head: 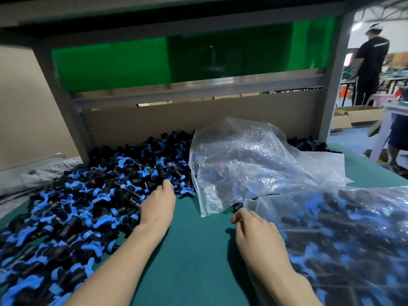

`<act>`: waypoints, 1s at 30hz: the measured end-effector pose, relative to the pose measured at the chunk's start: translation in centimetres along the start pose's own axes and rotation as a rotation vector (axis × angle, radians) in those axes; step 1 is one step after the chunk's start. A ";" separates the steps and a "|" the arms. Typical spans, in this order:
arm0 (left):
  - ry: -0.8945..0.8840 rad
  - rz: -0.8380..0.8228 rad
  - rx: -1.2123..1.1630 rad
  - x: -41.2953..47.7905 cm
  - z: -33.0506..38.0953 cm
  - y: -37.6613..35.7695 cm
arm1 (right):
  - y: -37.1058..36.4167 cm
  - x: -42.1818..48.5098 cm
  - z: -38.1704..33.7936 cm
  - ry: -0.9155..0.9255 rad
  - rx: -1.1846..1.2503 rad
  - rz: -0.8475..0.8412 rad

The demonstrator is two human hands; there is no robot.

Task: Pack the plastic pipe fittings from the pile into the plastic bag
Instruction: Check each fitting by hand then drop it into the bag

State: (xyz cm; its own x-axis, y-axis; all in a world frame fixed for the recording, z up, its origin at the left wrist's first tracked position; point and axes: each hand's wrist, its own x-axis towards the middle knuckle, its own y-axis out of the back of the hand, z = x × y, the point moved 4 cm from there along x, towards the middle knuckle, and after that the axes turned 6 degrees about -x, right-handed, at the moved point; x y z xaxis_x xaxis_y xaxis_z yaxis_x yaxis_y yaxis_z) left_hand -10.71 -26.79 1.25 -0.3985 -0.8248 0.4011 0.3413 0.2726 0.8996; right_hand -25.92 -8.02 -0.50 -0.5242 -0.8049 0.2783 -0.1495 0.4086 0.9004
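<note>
Pile of black-and-blue pipe fittings (84, 206) lies left of the plastic bag (344, 235). My left hand (157, 204), the nearer, rests on the pile's edge, fingertips buried, grip unclear. My right hand (254, 228) pinches the bag's mouth.

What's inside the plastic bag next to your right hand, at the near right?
Through the clear plastic bag, many black-and-blue fittings show, blurred by the film. How deep they go cannot be seen.
</note>
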 end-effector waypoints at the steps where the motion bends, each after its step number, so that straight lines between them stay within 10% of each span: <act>1: -0.002 0.085 -0.107 -0.5 0.0 0.9 | -0.1 0.0 0.0 0.008 0.000 -0.003; 9: 0.427 0.012 -1.529 -8.6 2.8 0.0 | 0.7 -0.2 -1.2 0.113 0.314 0.039; 30: 0.392 -0.105 -1.578 -10.1 4.0 -1.0 | -0.5 0.1 -0.8 0.081 0.508 -0.069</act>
State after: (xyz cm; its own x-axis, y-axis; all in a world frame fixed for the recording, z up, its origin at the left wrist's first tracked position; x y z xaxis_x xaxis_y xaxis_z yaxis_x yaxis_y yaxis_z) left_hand -10.45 -16.70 -3.01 -0.3307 -0.9415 0.0651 0.9105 -0.3364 -0.2404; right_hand -25.27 -8.66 -0.70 -0.4349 -0.8599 0.2674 -0.5799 0.4946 0.6474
